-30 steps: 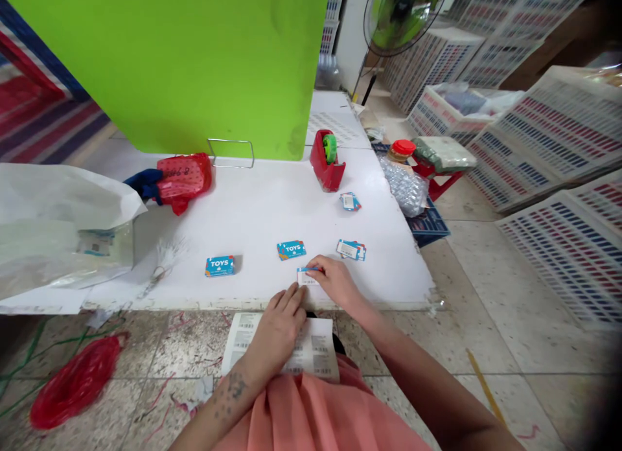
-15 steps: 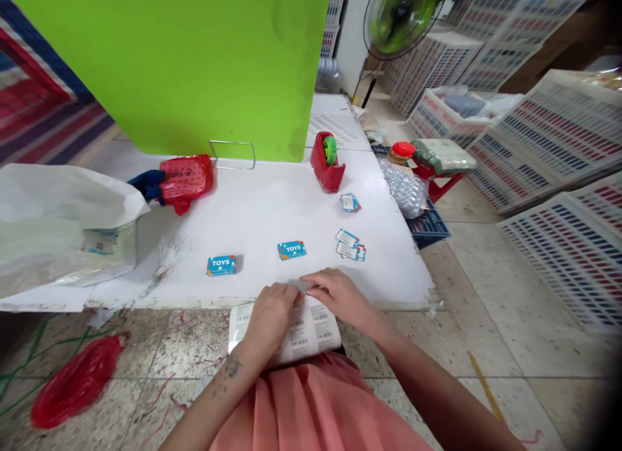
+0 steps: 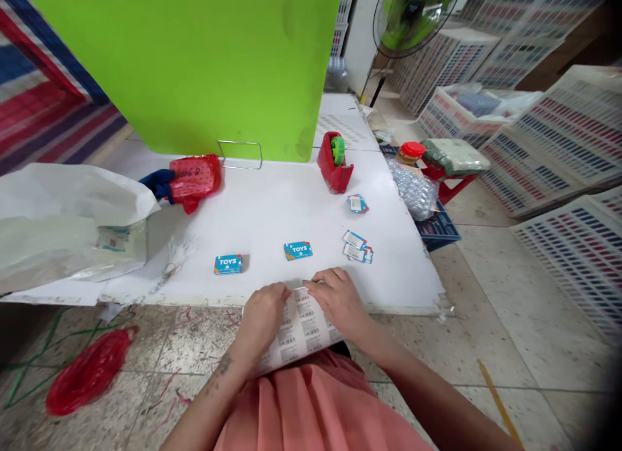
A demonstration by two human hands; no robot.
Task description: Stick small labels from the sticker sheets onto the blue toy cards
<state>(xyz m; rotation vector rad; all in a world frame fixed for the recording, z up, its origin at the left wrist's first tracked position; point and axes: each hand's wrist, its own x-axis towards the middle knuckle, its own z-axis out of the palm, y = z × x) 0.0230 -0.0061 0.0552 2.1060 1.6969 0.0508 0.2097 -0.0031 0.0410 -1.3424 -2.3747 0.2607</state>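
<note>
A white sheet of barcode labels (image 3: 304,326) slants over my lap at the table's front edge. My left hand (image 3: 262,315) pinches its top edge on the left, fingers curled. On the right, my right hand (image 3: 340,303) has closed fingers on the same edge. Just beyond my hands lie a blue stack of TOYS cards (image 3: 228,264) and another blue TOYS card stack (image 3: 297,251). To their right, several cards with barcode labels (image 3: 356,251) overlap loosely, and a smaller pile of labelled cards (image 3: 357,203) sits behind them.
A red tape dispenser (image 3: 335,172) stands at the back right, near a green board (image 3: 194,69). At left are a white plastic bag (image 3: 63,224) and a red package (image 3: 197,179). Beyond the right edge are a jar (image 3: 412,154), bubble wrap (image 3: 415,188) and crates (image 3: 568,256).
My hands have moved slightly apart along the sheet's top edge. The small greyish piece between my fingers no longer shows. The sheet is more tilted, and the view has shifted slightly left.
</note>
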